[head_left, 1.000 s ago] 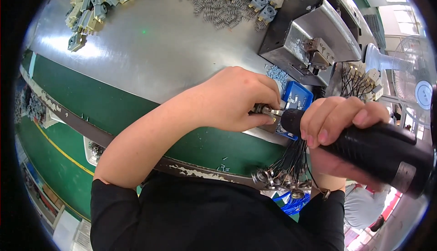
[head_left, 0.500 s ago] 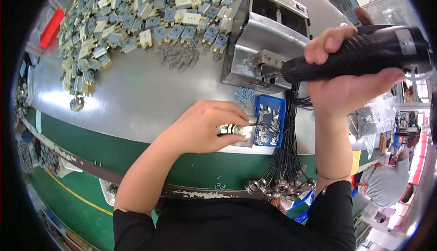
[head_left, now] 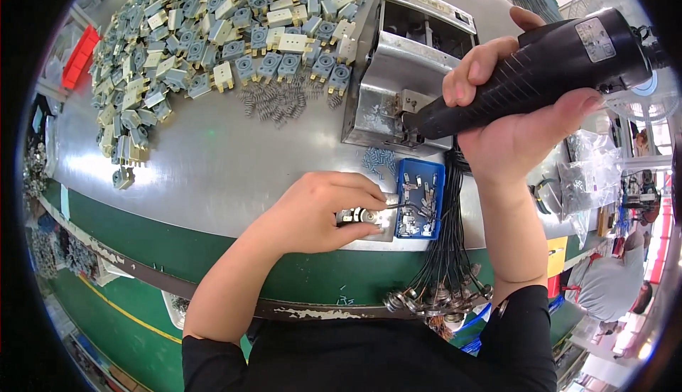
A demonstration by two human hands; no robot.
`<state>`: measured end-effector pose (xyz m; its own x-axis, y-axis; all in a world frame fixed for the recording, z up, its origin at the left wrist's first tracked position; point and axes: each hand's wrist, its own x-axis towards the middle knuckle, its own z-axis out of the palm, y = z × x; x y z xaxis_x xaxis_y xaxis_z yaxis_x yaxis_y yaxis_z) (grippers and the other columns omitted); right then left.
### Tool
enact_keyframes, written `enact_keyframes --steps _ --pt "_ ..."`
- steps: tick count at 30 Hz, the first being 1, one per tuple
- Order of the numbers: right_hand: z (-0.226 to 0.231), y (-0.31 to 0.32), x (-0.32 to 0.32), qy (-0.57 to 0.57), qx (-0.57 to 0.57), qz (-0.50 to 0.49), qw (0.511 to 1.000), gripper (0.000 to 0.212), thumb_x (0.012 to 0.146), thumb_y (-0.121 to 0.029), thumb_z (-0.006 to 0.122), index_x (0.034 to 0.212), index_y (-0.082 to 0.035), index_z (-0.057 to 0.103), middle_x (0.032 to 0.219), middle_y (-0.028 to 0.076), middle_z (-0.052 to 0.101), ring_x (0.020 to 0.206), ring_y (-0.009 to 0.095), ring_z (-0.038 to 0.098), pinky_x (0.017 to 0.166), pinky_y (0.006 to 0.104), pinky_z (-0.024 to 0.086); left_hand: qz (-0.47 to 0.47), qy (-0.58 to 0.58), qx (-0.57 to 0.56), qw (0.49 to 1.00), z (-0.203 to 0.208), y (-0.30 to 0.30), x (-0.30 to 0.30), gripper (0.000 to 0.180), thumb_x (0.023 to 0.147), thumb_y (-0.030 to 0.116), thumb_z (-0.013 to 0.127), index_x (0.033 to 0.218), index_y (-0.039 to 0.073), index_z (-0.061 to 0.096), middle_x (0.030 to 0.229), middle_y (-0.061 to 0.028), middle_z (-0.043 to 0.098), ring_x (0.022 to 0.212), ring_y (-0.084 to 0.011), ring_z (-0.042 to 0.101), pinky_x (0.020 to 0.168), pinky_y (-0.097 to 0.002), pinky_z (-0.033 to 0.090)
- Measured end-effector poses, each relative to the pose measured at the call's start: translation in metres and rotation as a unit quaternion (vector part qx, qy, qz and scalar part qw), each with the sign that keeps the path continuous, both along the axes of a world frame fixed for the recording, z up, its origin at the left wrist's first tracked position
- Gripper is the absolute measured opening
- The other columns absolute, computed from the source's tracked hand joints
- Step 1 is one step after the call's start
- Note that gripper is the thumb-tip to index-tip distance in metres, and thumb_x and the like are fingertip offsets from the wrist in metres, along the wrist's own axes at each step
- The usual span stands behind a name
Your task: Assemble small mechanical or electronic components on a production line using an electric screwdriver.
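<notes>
In my right hand is a black electric screwdriver, my fingers wrapped round its body. It slants down to the left, and its nose meets the small block on the front of a metal screw feeder; the bit's tip is hard to make out there. My left hand pinches a small round metal part between thumb and fingers, low over a metal plate. A black cable runs from this part toward the blue tray, which holds small metal terminals.
Grey and cream plug-like housings are heaped at the back left, beside loose springs. Bluish screws lie by the feeder. A bundle of black cables hangs over the front edge, with round metal ends. A person is at the far right.
My right hand has brought the screwdriver left and tilted it more steeply, its nose now against the feeder's block. My left hand keeps its pinch on the part. The whole view has shifted slightly.
</notes>
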<state>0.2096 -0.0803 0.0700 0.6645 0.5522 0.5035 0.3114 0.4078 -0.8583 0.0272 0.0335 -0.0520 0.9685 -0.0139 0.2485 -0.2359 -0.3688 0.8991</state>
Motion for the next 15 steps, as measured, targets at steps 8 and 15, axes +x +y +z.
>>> enact_keyframes --steps 8,15 --pt "0.000 -0.020 0.014 0.009 0.017 0.049 0.999 0.117 0.082 -0.098 0.046 0.147 0.000 0.042 0.080 0.008 0.056 0.062 0.020 0.054 0.058 0.0371 0.045 0.000 0.001 -0.007 1.000 0.000 -0.001 0.001 0.033 0.075 0.010 0.090 0.107 0.005 0.080 0.114 -0.0111 0.078 0.103 -0.0305 0.076 0.089 -0.0392 0.061" --pt "-0.001 -0.022 -0.004 0.140 0.093 0.181 0.969 0.117 0.084 -0.096 0.047 0.153 -0.002 0.039 0.082 0.005 0.052 0.063 0.018 0.052 0.057 0.0360 0.045 0.039 -0.043 -0.048 0.997 0.001 -0.001 0.001 0.043 0.074 0.017 0.094 0.112 0.002 0.078 0.118 -0.0171 0.076 0.107 -0.0336 0.075 0.095 -0.0413 0.059"
